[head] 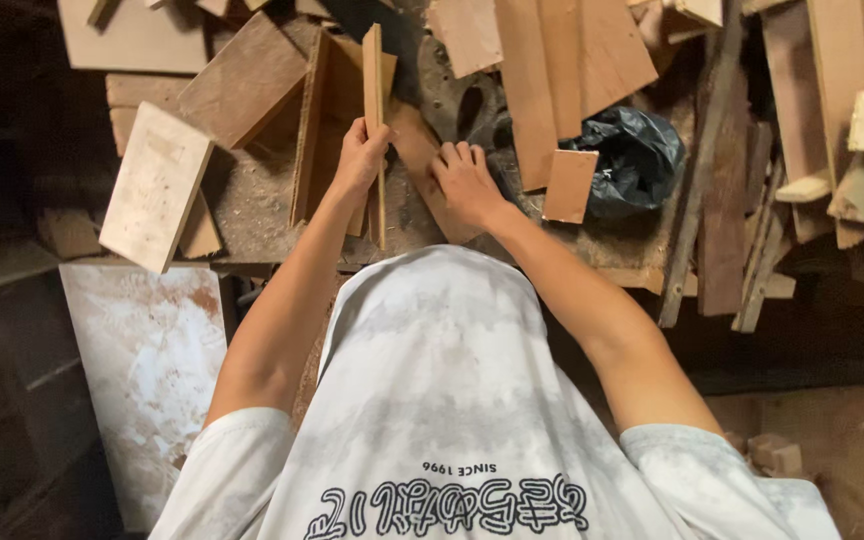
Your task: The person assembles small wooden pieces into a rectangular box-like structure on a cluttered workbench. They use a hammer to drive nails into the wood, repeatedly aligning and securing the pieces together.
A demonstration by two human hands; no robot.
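- Nearest to us, we are looking down over our own white printed T-shirt (452, 400), with both bare forearms reaching forward from it toward the counter (252, 205).
- Low on the left, a pale, stained flat panel (147, 370) is lying below the counter's edge.
- Our left hand (360, 160) is closing around a thin wooden board (373, 110), gripping it at its lower half and holding it up on edge, so that we are seeing only its narrow side running away from us.
- Our right hand (465, 182) is resting palm down, fingers curled loosely, on a flat brown wooden piece (420, 150) lying on the dusty counter just beside the upright board; we cannot tell whether it is gripping this piece or only pressing on it.
- Just to the right of that hand, a small rectangular wood offcut (569, 186) is leaning against a crumpled black plastic bag (632, 160).
- To the left of our hands, a pale thick wooden block (155, 187) is jutting over the counter's front edge, with a darker plank (244, 80) lying beyond it.
- Farther off, long reddish boards (562, 60) are lying across the top of the pile.
- At the far right, narrow slats and battens (752, 200) are stacking up in a loose heap, partly in shadow.
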